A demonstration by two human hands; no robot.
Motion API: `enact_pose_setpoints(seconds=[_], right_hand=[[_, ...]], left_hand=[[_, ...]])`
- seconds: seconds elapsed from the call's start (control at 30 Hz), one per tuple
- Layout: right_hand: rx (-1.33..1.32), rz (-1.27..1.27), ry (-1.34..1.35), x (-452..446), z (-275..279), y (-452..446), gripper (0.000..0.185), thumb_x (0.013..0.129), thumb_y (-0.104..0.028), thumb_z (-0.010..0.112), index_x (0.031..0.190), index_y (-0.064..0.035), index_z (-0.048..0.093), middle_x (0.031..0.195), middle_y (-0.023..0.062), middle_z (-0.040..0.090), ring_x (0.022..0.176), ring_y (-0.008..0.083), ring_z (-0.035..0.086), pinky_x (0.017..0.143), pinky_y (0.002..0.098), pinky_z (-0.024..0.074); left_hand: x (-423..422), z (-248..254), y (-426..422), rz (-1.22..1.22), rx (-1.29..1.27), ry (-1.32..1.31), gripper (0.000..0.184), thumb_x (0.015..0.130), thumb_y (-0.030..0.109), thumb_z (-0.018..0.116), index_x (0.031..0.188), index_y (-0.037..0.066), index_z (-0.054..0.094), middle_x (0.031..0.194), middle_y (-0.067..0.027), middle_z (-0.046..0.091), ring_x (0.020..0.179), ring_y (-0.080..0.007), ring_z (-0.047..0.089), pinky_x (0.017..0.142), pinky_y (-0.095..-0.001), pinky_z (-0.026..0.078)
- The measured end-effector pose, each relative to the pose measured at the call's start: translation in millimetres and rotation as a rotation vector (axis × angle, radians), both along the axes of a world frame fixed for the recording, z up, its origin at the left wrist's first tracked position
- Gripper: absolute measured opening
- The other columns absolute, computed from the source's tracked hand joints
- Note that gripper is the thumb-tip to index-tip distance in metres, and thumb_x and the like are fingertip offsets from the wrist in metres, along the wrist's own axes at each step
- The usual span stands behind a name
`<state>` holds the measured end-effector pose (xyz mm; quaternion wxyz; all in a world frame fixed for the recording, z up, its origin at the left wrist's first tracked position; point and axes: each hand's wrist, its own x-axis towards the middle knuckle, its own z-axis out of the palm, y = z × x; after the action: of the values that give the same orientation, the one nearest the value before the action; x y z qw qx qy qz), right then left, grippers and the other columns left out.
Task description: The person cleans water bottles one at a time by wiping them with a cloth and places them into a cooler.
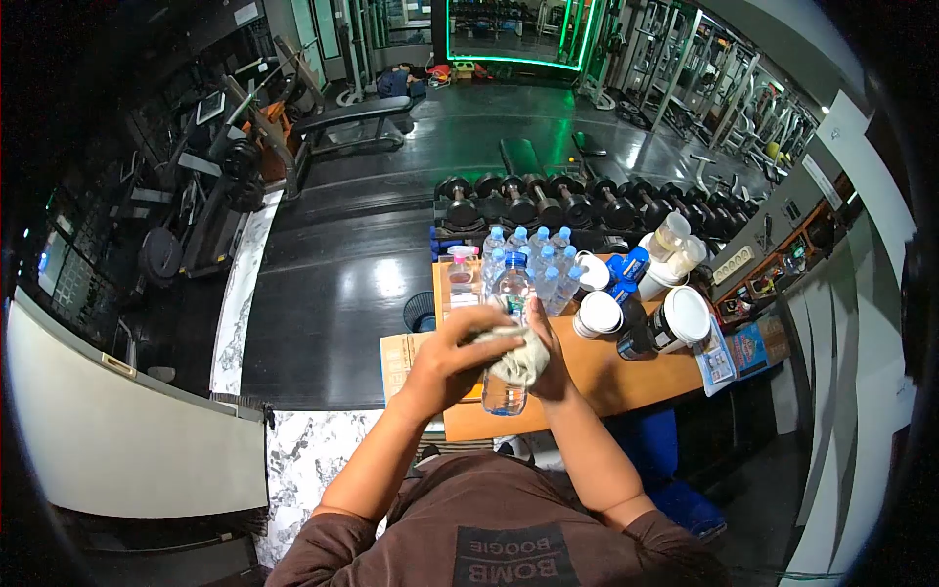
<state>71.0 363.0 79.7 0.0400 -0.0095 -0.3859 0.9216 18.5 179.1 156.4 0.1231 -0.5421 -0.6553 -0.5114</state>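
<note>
Upright in front of my chest is a clear water bottle (504,397) with a blue cap, its middle covered by a crumpled pale cloth (524,362). My left hand (452,354) is closed on the cloth, pressing it against the bottle. From the other side, my right hand (550,360) wraps round the bottle, thumb along its upper part; the cloth hides most of those fingers. Just beyond, several similar water bottles (544,256) with light blue caps stand grouped on the wooden table (587,377).
White-lidded tubs (687,315), a blue object (628,272) and a pink-capped container (460,266) stand on the table. Behind it runs a dumbbell rack (587,203). A dark mesh bin (421,311) sits at the table's left, a blue chair (675,479) at lower right.
</note>
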Motion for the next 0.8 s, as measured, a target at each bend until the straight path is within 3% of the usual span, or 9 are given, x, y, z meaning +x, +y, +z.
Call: enact_pose_setpoints(seconds=[0.03, 0.13, 0.2, 0.37, 0.47, 0.53, 0.63, 0.67, 0.8], right_hand=[[-0.071, 0.038, 0.019, 2, 8, -6, 0.058, 0.111, -0.051, 0.042, 0.141, -0.0031, 0.053, 0.121, 0.0109, 0.066, 0.109, 0.0204, 0.069, 0.095, 0.0341, 0.0580], [0.045, -0.060, 0.037, 6, 17, -21, 0.058, 0.109, -0.055, 0.043, 0.139, -0.0083, 0.056, 0.116, 0.0076, 0.068, 0.098, 0.0181, 0.071, 0.082, 0.0374, 0.0608], [0.021, -0.003, -0.034, 7, 9, -20, 0.053, 0.109, -0.053, 0.041, 0.136, -0.0096, 0.057, 0.113, 0.0050, 0.070, 0.093, 0.0152, 0.069, 0.080, 0.0326, 0.0595], [0.065, -0.231, -0.030, -1, 10, -34, 0.039, 0.112, -0.033, 0.040, 0.140, -0.0105, 0.056, 0.123, 0.0060, 0.067, 0.104, 0.0168, 0.070, 0.087, 0.0341, 0.0601], [0.060, -0.111, -0.077, 3, -8, -17, 0.038, 0.112, -0.028, 0.042, 0.144, -0.0113, 0.054, 0.130, 0.0063, 0.064, 0.112, 0.0179, 0.068, 0.091, 0.0352, 0.0602], [0.027, 0.006, -0.044, 3, -18, -10, 0.042, 0.110, -0.036, 0.050, 0.145, -0.0122, 0.052, 0.133, 0.0063, 0.063, 0.116, 0.0195, 0.067, 0.094, 0.0365, 0.0606], [-0.007, -0.106, 0.143, 7, -23, -14, 0.043, 0.108, -0.040, 0.056, 0.141, -0.0121, 0.054, 0.133, 0.0060, 0.063, 0.116, 0.0196, 0.067, 0.097, 0.0371, 0.0588], [-0.286, 0.071, 0.107, -2, -23, 0, 0.043, 0.112, -0.040, 0.049, 0.143, -0.0108, 0.050, 0.133, 0.0068, 0.062, 0.118, 0.0188, 0.065, 0.096, 0.0371, 0.0574], [0.021, -0.141, -0.008, -1, 23, -4, 0.039, 0.115, -0.037, 0.038, 0.140, -0.0095, 0.050, 0.126, 0.0061, 0.062, 0.113, 0.0183, 0.065, 0.099, 0.0363, 0.0544]], left_hand=[[-4, -1, 5, 0.037, 0.082, -0.107, 0.044, 0.076, -0.008, 0.082, 0.111, 0.017, 0.084, 0.122, -0.0103, 0.069, 0.116, -0.0280, 0.068, 0.101, -0.0381, 0.056], [-31, 13, 14, 0.194, 0.151, -0.014, 0.051, 0.073, -0.006, 0.085, 0.120, 0.013, 0.080, 0.122, -0.0120, 0.070, 0.116, -0.0275, 0.069, 0.099, -0.0365, 0.056], [-48, 19, 24, 0.207, 0.179, -0.055, 0.055, 0.072, -0.008, 0.083, 0.123, 0.011, 0.077, 0.122, -0.0123, 0.070, 0.115, -0.0269, 0.070, 0.100, -0.0358, 0.055], [-54, 22, 38, 0.053, -0.002, -0.109, 0.058, 0.071, -0.019, 0.072, 0.122, 0.009, 0.076, 0.121, -0.0111, 0.072, 0.114, -0.0294, 0.070, 0.097, -0.0359, 0.055], [-39, 10, 36, 0.104, -0.010, -0.077, 0.056, 0.069, -0.016, 0.073, 0.120, 0.009, 0.076, 0.118, -0.0108, 0.073, 0.112, -0.0320, 0.069, 0.097, -0.0391, 0.055], [-25, 3, 32, 0.135, 0.007, -0.010, 0.052, 0.069, -0.008, 0.079, 0.118, 0.010, 0.077, 0.115, -0.0105, 0.073, 0.106, -0.0320, 0.069, 0.092, -0.0384, 0.055], [-4, -16, 22, 0.122, -0.015, 0.008, 0.048, 0.072, -0.008, 0.077, 0.116, 0.009, 0.077, 0.113, -0.0109, 0.073, 0.104, -0.0313, 0.069, 0.091, -0.0398, 0.055], [1, -22, 19, 0.130, -0.014, 0.021, 0.046, 0.073, -0.008, 0.077, 0.116, 0.009, 0.077, 0.112, -0.0111, 0.073, 0.103, -0.0311, 0.069, 0.090, -0.0401, 0.055], [4, -6, -1, -0.082, -0.091, -0.130, 0.050, 0.070, -0.012, 0.069, 0.116, 0.007, 0.077, 0.107, -0.0126, 0.072, 0.102, -0.0318, 0.069, 0.091, -0.0395, 0.053]])
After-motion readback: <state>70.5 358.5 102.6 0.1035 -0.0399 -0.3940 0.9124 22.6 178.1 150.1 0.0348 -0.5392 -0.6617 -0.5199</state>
